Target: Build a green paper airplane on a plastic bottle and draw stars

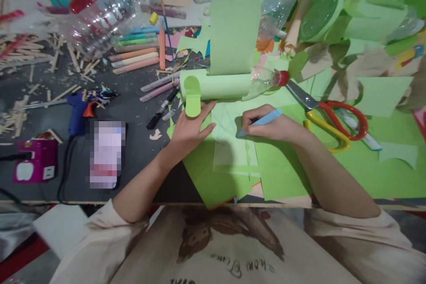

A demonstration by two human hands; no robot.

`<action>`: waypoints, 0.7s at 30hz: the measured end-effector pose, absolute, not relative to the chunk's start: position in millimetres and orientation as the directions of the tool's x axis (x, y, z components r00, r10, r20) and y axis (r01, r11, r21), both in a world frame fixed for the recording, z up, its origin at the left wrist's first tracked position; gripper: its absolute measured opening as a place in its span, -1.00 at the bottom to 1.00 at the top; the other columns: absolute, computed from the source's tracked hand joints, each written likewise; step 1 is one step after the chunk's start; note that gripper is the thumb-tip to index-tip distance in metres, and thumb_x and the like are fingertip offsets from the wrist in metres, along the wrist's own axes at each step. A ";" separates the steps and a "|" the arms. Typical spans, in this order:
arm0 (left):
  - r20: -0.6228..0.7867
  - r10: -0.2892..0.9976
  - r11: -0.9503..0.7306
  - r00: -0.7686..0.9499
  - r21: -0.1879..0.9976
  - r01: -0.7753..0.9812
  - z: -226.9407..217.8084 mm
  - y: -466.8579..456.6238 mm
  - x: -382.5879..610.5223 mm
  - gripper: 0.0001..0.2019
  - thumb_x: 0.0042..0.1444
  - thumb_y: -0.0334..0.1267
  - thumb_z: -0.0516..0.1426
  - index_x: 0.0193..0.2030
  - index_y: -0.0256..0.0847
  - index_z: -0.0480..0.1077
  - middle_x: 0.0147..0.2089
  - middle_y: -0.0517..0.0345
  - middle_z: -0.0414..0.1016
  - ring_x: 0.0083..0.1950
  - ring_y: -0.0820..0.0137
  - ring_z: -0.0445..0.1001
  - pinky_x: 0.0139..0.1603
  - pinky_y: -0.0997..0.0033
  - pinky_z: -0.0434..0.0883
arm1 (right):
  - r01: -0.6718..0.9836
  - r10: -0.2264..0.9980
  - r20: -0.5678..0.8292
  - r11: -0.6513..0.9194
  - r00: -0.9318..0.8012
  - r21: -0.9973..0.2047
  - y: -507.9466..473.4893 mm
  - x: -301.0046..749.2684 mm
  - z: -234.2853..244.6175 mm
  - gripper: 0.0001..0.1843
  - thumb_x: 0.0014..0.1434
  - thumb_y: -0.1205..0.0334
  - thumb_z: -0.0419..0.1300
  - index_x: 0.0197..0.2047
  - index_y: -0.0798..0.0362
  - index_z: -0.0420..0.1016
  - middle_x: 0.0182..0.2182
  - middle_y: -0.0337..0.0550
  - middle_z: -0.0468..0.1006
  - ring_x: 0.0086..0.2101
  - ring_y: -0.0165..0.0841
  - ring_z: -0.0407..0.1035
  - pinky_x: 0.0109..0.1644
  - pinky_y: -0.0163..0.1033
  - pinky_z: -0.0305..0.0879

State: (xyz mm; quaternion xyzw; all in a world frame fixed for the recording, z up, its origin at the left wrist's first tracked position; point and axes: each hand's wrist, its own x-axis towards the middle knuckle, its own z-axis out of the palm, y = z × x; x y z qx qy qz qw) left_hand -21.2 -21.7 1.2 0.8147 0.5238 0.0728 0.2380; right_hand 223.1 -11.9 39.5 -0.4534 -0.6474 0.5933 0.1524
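Note:
My right hand [266, 124] grips a blue marker [269, 118], its tip down on a pale green paper sheet [229, 155]. A star-like outline in blue lines shows on that sheet. My left hand [191, 128] lies with fingers spread at the sheet's left edge, close below a plastic bottle [262, 80]. Light green paper wraps the bottle, which lies on its side with a red cap [282, 78] to the right. A rounded green strip [192, 97] sits across its left end, and a broad green paper flap [234, 26] stands up behind it.
Large scissors [328, 111] with red and yellow handles lie on green paper at right. At left are a phone [108, 153], a blue glue gun [77, 113], a purple box [36, 159] and scattered wooden sticks. Markers [136, 55] and clear bottles [109, 13] crowd the back.

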 end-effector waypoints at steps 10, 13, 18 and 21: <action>-0.208 0.890 -0.292 0.405 0.423 0.858 8.6 -22.8 -16.0 -0.42 0.32 -0.06 0.03 0.45 -0.06 0.16 0.31 -0.02 0.37 0.27 0.02 0.39 0.26 0.13 0.35 | 0.213 0.819 -0.317 -0.242 -0.479 -0.947 -0.2 231.0 34.5 -0.90 -0.14 0.29 0.19 -0.63 0.06 0.46 -0.66 -0.27 0.44 -0.60 -0.49 0.20 -0.53 -0.33 0.05; -0.205 0.890 -0.300 0.408 0.411 0.861 10.8 -23.4 -14.9 -0.44 0.33 -0.07 0.00 0.45 -0.07 0.15 0.32 -0.03 0.36 0.26 0.03 0.40 0.26 0.12 0.35 | 0.166 0.844 -0.305 -0.257 -0.441 -0.952 1.4 231.8 31.3 -0.89 -0.11 0.27 0.24 -0.62 0.06 0.47 -0.70 -0.30 0.41 -0.64 -0.52 0.16 -0.58 -0.35 0.00; -0.187 0.879 -0.349 0.439 0.375 0.859 14.2 -26.0 -12.8 -0.48 0.36 -0.15 -0.04 0.42 -0.15 0.21 0.25 -0.09 0.43 0.23 0.07 0.43 0.21 0.15 0.36 | 0.132 0.855 -0.283 -0.251 -0.434 -0.959 0.0 230.5 28.5 -0.89 -0.08 0.26 0.27 -0.59 0.06 0.49 -0.71 -0.32 0.39 -0.67 -0.54 0.13 -0.61 -0.36 -0.02; -0.108 0.875 -0.414 0.473 0.341 0.844 17.4 -30.9 -12.4 -0.53 0.40 -0.17 -0.11 0.35 -0.18 0.31 0.18 -0.10 0.50 0.18 0.12 0.46 0.16 0.20 0.38 | 0.131 0.858 -0.287 -0.256 -0.426 -0.958 0.4 230.9 27.0 -0.87 -0.08 0.24 0.29 -0.58 0.06 0.49 -0.71 -0.32 0.39 -0.67 -0.54 0.14 -0.61 -0.36 -0.02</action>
